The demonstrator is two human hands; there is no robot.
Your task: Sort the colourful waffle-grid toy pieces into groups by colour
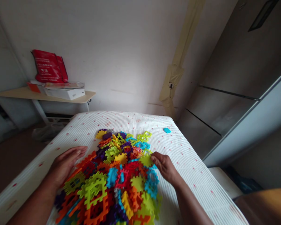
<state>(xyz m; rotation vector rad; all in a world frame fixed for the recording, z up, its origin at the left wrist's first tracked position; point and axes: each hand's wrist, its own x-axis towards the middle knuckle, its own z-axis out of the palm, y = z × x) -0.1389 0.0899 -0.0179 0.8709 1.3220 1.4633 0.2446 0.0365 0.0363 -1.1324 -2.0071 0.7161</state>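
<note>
A heap of plastic interlocking building tiles (120,158) with notched edges, in orange, green, blue, purple, red and yellow, covers the middle of the bed. Along its right edge, my right hand (164,165) pinches a lime-green tile (146,160) between thumb and fingers. My left hand (66,164) rests at the heap's left side, its fingers stretched out and holding nothing. Beside it are orange tiles and a green window-shaped tile (75,182). One blue tile (167,130) lies apart from the heap, toward the far right corner.
The bed (187,178) has a white ribbed cover with small red marks. A side table (16,93) at the back left carries a red bag (49,67) and a white box (65,93). A large grey cabinet (224,81) stands on the right; a wall socket (170,85) is behind.
</note>
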